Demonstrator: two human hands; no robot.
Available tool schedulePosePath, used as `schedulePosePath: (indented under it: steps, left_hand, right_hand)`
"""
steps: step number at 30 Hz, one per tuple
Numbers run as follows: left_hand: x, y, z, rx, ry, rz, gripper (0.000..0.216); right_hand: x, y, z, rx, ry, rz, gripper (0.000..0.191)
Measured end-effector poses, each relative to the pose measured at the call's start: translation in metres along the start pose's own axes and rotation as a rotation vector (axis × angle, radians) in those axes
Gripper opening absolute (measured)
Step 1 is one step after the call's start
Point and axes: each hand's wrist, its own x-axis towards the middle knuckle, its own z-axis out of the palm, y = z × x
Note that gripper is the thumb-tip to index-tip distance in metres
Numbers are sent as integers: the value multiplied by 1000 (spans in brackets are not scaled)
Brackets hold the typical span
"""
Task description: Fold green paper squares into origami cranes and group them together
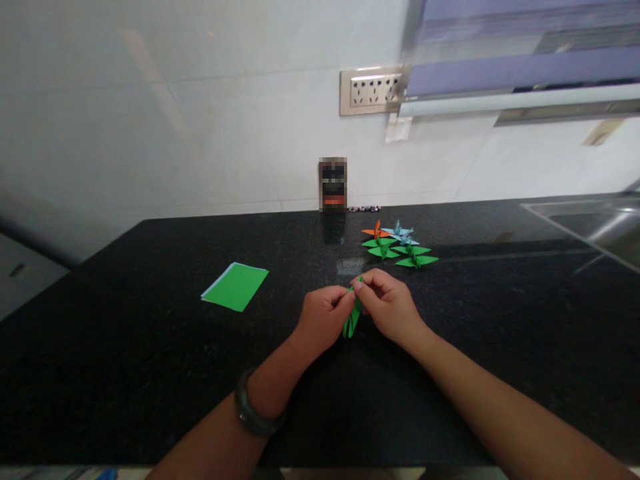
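Note:
My left hand (pixel 327 312) and my right hand (pixel 389 303) meet over the black countertop (pixel 150 373), both pinching a folded piece of green paper (pixel 353 320). Its narrow pointed ends hang down toward me between the hands. The fingertips hide the upper part of the fold. Just beyond my right hand sit several folded paper cranes: green cranes (pixel 383 249) in front, with an orange crane (pixel 378 231) and light blue cranes (pixel 399 232) behind. Off to the left lies a stack of square paper (pixel 236 287), green on top with a pale blue edge showing.
Against the tiled wall (pixel 225 133) stands a small blurred box (pixel 333 185), a dark beaded string (pixel 365 209) beside it. A socket panel (pixel 375 91) is on the wall. At the right is a metal sink (pixel 600 223). The counter's front edge runs along the bottom.

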Motion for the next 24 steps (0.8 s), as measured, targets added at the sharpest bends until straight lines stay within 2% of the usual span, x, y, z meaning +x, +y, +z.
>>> schedulePosePath:
  steps: [6, 15, 22, 24]
  left_hand:
    - [0, 1, 0, -79, -32, -28, 35]
    - [0, 3, -4, -197, -129, -92, 31]
    - [0, 5, -3, -467, -244, -189, 18]
    - [0, 4, -3, -530, -254, -220, 18]
  right_hand:
    - [0, -4, -3, 34, -12, 8, 19]
    - [2, -11, -7, 264, -97, 163, 27]
    - [3, -8, -10, 236, -40, 157, 31]
    - [4, -7, -11, 276, -77, 178, 30]
